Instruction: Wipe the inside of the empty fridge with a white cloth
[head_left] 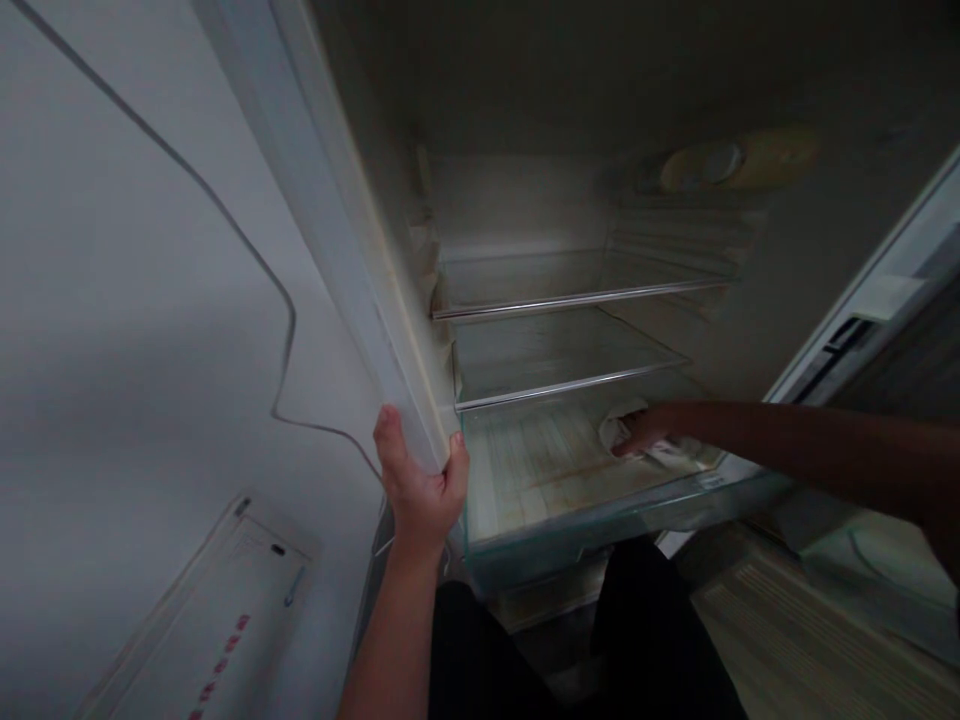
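My left hand [421,490] is wrapped round the left edge of the refrigerator [375,260], thumb on one side and fingers on the other. Inside, low on the right, my right hand [646,430] is closed on a pale cloth [616,430]. The cloth lies against the bottom glass shelf [540,470], which is smeared with brownish stains. Part of the cloth is hidden under the fingers. Above it sit two more glass shelves, a middle one [562,388] and an upper one [577,300], each with a shiny front strip.
A yellowish fitting with a round knob [724,162] is on the upper right inner wall. A cable [202,185] runs down the white wall at left, above a white panel with red characters [225,640]. A greenish drawer front [525,565] stands before my knees.
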